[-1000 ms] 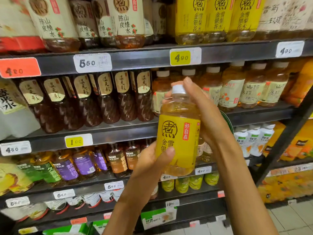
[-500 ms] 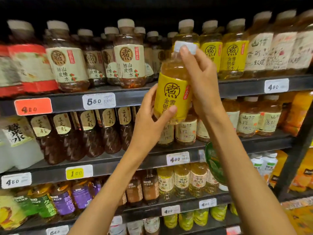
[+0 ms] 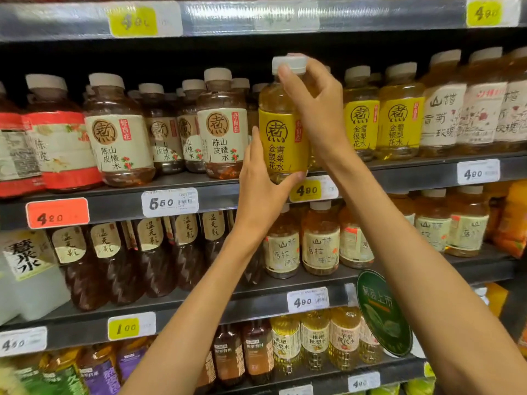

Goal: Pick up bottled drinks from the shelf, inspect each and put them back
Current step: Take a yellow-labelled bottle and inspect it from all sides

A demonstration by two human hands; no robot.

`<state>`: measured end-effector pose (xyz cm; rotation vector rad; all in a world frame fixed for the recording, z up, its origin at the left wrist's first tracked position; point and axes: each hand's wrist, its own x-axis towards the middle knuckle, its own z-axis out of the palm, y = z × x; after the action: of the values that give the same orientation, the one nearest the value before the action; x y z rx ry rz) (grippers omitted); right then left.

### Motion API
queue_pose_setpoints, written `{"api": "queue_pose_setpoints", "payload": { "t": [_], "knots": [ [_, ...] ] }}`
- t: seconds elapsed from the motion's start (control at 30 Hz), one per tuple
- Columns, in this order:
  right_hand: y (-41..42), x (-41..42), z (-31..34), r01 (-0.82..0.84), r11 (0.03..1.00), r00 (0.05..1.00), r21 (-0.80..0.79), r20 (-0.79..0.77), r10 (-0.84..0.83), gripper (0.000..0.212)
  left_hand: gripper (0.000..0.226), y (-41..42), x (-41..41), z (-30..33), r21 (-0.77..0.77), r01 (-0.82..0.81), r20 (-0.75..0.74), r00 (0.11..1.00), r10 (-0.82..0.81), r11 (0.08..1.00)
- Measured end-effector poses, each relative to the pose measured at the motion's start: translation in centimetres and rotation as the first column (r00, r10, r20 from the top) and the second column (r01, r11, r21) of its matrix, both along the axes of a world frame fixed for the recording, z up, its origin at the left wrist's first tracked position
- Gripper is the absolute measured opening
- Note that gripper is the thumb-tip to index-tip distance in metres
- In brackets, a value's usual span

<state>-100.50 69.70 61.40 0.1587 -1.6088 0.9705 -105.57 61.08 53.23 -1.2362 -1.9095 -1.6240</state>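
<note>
A yellow-labelled bottle (image 3: 281, 129) of pale golden drink with a white cap stands upright at the front edge of the dark shelf (image 3: 114, 195), in the gap left of two matching yellow bottles (image 3: 382, 126). My left hand (image 3: 261, 183) cups its base from below and the left, thumb under the bottom. My right hand (image 3: 315, 101) grips its neck and cap from the right, fingers curled over the cap. Whether the base rests on the shelf is hidden by my left hand.
Brown-drink bottles with cream labels (image 3: 222, 129) crowd the shelf to the left, pale-labelled bottles (image 3: 445, 109) to the right. Price tags (image 3: 169, 201) line the shelf edges. Another shelf board (image 3: 256, 15) runs above. Lower shelves hold dark bottles (image 3: 154, 252) and a green round sign (image 3: 382, 312).
Both hands have carried the yellow bottle up from chest level to the upper shelf row and turned it upright at the shelf edge. The camera has tilted upward.
</note>
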Motion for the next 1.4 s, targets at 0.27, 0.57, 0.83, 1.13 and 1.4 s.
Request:
{"api": "queue_pose_setpoints", "payload": {
  "t": [0.27, 0.57, 0.83, 1.13, 1.4],
  "knots": [
    [1.2, -1.8, 0.2, 0.293, 0.953, 0.953, 0.08, -0.103, -0.284, 0.03, 0.09, 2.1, 0.4, -0.8, 0.148, -0.135, -0.043, 0.989, 0.143, 0.98],
    [2.1, -1.7, -1.6, 0.382, 0.892, 0.922, 0.241, -0.025, -0.388, 0.031, 0.085, 3.1, 0.7, -0.9, 0.144, -0.265, -0.092, 0.956, 0.279, 0.954],
    [2.5, -1.7, -1.5, 0.472, 0.819, 0.866, 0.325, -0.001, -0.499, 0.038, 0.075, 3.3, 0.8, -1.5, 0.178, -0.322, -0.181, 0.918, 0.352, 0.93],
    [2.4, -2.7, -1.4, 0.617, 0.686, 0.761, 0.386, -0.067, -0.646, 0.041, 0.054, 2.9, 0.6, -1.5, 0.075, -0.384, -0.231, 0.891, 0.391, 0.92],
    [4.9, -1.7, -0.6, 0.738, 0.591, 0.643, 0.325, -0.074, -0.763, 0.047, 0.045, 1.8, 1.0, -1.2, 0.195, -0.282, -0.202, 0.926, 0.32, 0.939]
  ]
}}
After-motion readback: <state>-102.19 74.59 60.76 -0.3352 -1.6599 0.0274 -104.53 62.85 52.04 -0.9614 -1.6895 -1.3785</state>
